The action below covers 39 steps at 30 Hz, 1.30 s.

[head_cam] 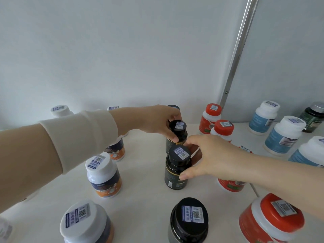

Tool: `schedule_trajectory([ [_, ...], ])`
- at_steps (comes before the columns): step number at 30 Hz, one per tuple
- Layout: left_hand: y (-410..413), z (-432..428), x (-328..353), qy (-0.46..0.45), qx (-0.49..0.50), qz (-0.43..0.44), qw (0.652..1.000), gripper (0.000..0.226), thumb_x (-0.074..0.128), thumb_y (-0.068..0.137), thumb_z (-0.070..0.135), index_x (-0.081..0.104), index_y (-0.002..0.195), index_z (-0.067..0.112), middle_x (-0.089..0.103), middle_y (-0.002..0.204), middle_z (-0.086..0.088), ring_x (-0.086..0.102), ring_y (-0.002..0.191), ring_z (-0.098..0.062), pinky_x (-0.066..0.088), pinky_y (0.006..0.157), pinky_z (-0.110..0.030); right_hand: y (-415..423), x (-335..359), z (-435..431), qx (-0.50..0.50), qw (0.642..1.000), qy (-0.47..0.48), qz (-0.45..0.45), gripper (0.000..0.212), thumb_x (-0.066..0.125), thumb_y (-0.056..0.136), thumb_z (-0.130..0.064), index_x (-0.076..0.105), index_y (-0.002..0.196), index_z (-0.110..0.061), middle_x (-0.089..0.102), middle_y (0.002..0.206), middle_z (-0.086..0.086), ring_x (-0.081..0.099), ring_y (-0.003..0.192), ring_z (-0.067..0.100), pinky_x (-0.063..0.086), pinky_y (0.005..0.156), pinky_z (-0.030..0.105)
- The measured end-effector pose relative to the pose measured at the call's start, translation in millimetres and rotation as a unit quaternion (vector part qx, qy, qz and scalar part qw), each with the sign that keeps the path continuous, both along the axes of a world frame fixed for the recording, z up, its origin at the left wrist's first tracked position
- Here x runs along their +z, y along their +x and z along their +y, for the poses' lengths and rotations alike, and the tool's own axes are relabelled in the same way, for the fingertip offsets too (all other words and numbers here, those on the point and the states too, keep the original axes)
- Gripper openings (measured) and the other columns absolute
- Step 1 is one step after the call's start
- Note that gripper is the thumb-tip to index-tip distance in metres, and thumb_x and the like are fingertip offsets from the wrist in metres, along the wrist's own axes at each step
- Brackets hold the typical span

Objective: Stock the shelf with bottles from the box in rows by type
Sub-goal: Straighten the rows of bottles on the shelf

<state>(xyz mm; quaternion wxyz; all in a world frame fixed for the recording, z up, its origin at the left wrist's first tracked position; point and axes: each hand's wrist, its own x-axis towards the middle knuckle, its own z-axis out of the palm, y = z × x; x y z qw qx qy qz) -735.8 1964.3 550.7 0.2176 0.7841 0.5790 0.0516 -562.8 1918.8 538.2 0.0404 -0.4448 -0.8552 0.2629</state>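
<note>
Gripping black bottles mid shelf [149, 190]: L hand [154, 120] clasps rear bottle [177, 128] by cap, R hand [210, 155] wraps front bottle [175, 171].

Sticker codes on the lids, hardly any print legible

Each lid bears a white-and-blue sticker with a QR code and lines of small characters, all too blurred to read: so on the front black bottle [188, 220], the middle black bottle [175, 171], the rear black bottle [178, 126], the white-lidded bottle [103, 179] and the red bottle [270, 220]. The side labels are illegible too.
</note>
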Motion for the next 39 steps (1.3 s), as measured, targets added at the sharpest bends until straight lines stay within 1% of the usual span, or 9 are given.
schedule_trajectory([
  [3, -1, -1, 0, 0.004, 0.002, -0.002, 1.000, 0.045, 0.075, 0.077, 0.029, 0.052, 0.115, 0.017, 0.057, 0.110, 0.008, 0.057, 0.100, -0.013, 0.039, 0.076, -0.011, 1, 0, 0, 0.001, 1.000, -0.004, 0.004, 0.046, 0.079, 0.068, -0.037, 0.052, 0.105, -0.032, 0.055, 0.088, -0.020, 0.053, 0.077, -0.003, 0.038, 0.063, 0.004],
  [5, -1, -2, 0, 0.002, 0.001, -0.001, 1.000, 0.045, 0.075, 0.077, 0.029, 0.052, 0.114, 0.017, 0.058, 0.109, 0.009, 0.058, 0.100, -0.013, 0.039, 0.076, -0.012, 2, 0, 0, 0.000, 1.000, -0.007, 0.008, 0.044, 0.079, 0.067, -0.036, 0.051, 0.101, -0.032, 0.053, 0.083, -0.021, 0.051, 0.074, -0.006, 0.037, 0.061, 0.005],
  [12, -2, -4, -1, 0.000, -0.003, 0.008, 1.000, 0.043, 0.074, 0.076, 0.031, 0.052, 0.112, 0.021, 0.057, 0.111, 0.009, 0.058, 0.095, -0.013, 0.038, 0.075, -0.012, 4, -2, -2, -0.007, 1.000, -0.009, 0.002, 0.056, 0.080, 0.066, -0.037, 0.054, 0.115, -0.026, 0.058, 0.100, -0.013, 0.058, 0.090, 0.005, 0.045, 0.074, 0.015],
  [17, -1, -8, -1, 0.008, -0.003, 0.018, 1.000, 0.049, 0.072, 0.079, 0.031, 0.050, 0.120, 0.017, 0.055, 0.109, 0.008, 0.055, 0.097, -0.012, 0.038, 0.071, -0.012, 3, -1, -4, -0.006, 1.000, -0.019, 0.000, 0.058, 0.078, 0.069, -0.036, 0.051, 0.119, -0.027, 0.052, 0.093, -0.019, 0.053, 0.084, 0.000, 0.040, 0.069, 0.007],
  [20, 0, -10, -1, 0.011, -0.006, 0.031, 0.999, 0.054, 0.072, 0.079, 0.033, 0.048, 0.125, 0.017, 0.056, 0.117, 0.004, 0.056, 0.105, -0.015, 0.043, 0.085, -0.024, 3, 4, -6, -0.001, 0.999, -0.023, -0.023, 0.062, 0.077, 0.071, -0.036, 0.048, 0.124, -0.025, 0.053, 0.102, -0.015, 0.052, 0.087, 0.000, 0.041, 0.071, 0.008],
  [25, -2, -18, 20, 0.014, -0.006, 0.055, 0.998, 0.060, 0.072, 0.080, 0.028, 0.043, 0.132, 0.016, 0.057, 0.128, 0.002, 0.056, 0.115, -0.017, 0.043, 0.102, -0.034, 9, 31, -14, -0.012, 0.994, 0.049, -0.099, 0.068, 0.073, 0.075, -0.040, 0.041, 0.133, -0.022, 0.054, 0.130, -0.005, 0.055, 0.107, 0.008, 0.045, 0.087, 0.022],
  [29, -13, -36, 49, 0.083, -0.014, 0.160, 0.984, 0.055, 0.069, 0.083, 0.029, 0.046, 0.131, 0.018, 0.055, 0.131, 0.003, 0.054, 0.117, -0.016, 0.042, 0.101, -0.034, 9, 54, -20, -0.021, 0.965, 0.184, -0.187, 0.064, 0.067, 0.081, -0.037, 0.039, 0.134, -0.015, 0.047, 0.134, 0.006, 0.049, 0.118, 0.023, 0.045, 0.095, 0.034],
  [34, -28, -87, 65, 0.155, -0.008, 0.357, 0.921, 0.050, 0.059, 0.090, 0.033, 0.040, 0.134, 0.025, 0.050, 0.133, 0.004, 0.054, 0.114, -0.021, 0.045, 0.095, -0.039, -4, 62, -36, -0.032, 0.938, 0.269, -0.218, 0.058, 0.065, 0.084, -0.031, 0.040, 0.131, -0.006, 0.046, 0.128, 0.015, 0.052, 0.112, 0.030, 0.047, 0.090, 0.040],
  [39, -44, -149, 63, 0.135, 0.031, 0.398, 0.907, 0.040, 0.056, 0.089, 0.033, 0.044, 0.127, 0.028, 0.053, 0.125, 0.003, 0.057, 0.104, -0.025, 0.048, 0.088, -0.039, -16, 67, -75, -0.032, 0.923, 0.317, -0.217, 0.054, 0.064, 0.086, -0.026, 0.041, 0.131, -0.007, 0.045, 0.128, 0.015, 0.049, 0.115, 0.032, 0.043, 0.084, 0.038],
])
